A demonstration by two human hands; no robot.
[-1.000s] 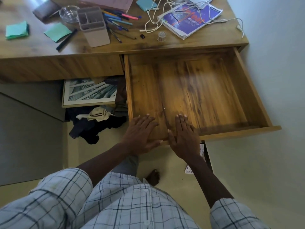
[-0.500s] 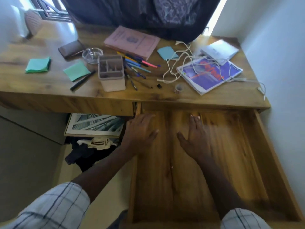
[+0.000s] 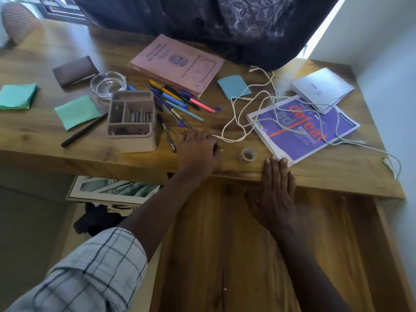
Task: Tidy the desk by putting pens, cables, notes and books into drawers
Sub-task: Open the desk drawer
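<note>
Pens point(image 3: 180, 104) fanned just beyond left hand point(image 3: 198, 152), shafts slanting toward tabletop point(image 3: 326, 172) front edge; that hand curled, contents impossible to tell; right hand point(image 3: 274, 194) flat, released, farther off.

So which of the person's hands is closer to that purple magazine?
Right. The right hand lies flat, fingertips at the near corner of the purple magazine. The left hand is on the desk further left, past the tape roll.

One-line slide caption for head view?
Drawer open; left hand on the desk by the pens, right hand flat at its edge near the purple book.
</note>
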